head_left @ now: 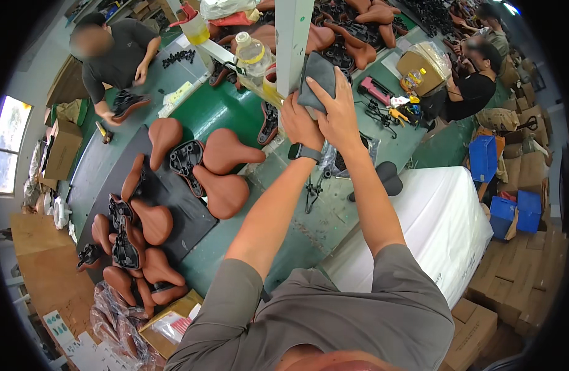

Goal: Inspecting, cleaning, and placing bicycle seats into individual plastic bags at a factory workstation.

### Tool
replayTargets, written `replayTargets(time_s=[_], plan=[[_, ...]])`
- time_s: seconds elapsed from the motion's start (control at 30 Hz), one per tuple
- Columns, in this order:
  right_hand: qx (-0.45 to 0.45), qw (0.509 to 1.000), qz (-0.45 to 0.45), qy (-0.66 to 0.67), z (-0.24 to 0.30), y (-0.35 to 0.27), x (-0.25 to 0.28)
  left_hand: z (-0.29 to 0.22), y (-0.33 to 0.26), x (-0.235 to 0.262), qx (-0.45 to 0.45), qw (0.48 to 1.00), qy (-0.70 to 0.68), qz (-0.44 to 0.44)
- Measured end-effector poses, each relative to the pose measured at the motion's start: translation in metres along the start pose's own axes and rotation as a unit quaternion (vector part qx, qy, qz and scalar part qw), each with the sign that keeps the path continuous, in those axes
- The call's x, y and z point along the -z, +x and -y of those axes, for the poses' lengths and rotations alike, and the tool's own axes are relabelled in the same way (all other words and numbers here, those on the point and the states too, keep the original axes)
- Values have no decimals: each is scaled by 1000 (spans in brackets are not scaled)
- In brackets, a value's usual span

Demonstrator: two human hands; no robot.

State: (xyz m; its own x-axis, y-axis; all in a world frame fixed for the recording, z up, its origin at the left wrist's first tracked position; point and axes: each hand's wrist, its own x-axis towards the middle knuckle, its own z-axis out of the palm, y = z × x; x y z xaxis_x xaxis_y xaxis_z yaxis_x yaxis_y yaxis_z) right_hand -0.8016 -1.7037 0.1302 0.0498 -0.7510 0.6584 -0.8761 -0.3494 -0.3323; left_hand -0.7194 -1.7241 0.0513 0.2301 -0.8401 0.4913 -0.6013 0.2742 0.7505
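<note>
- Watching the head cam feed: both hands are up at the white post (293, 37) that rises from the green bench (216, 111), working a dark grey saddle (319, 77) pressed against the post's right face.
- Right hand (339, 114) is spread flat over the saddle's lower half, fingers splayed and pushing it against the post, so more a palm press than a wrapped grasp.
- Left hand (298, 120), the one with the dark wristwatch (304, 151), sits just left of the right hand, curled at the saddle's bottom edge. I can't tell if it's really gripping or only steadying, since the right hand covers that spot.
- Handling guess: padded top, so soft and a bit grippy on the skin side, with a stiff shell beneath. Looks light enough for one hand. I'd hold it by the edges of the shell, not the cushion.
- Its long axis runs roughly along the post, leaning a little. Which end is the nose I can't make out, the hands hide too much.
- Left of the post there's a spread of brown saddles (225, 151) and black saddle bases (185, 157) on the bench. A clear plastic bottle (250, 52) stands just left of the post.
- Other people are working further off on both sides of the post.
</note>
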Motion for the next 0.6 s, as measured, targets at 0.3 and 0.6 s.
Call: replayTargets(time_s=[0.3,0.6], plan=[[-3,1000,-1,18,-3,0,-6,6,7,-2,22,1000,-4,18],[-2,1000,-11,8,0,-2,-7,6,5,-1,30,999,-2,27]])
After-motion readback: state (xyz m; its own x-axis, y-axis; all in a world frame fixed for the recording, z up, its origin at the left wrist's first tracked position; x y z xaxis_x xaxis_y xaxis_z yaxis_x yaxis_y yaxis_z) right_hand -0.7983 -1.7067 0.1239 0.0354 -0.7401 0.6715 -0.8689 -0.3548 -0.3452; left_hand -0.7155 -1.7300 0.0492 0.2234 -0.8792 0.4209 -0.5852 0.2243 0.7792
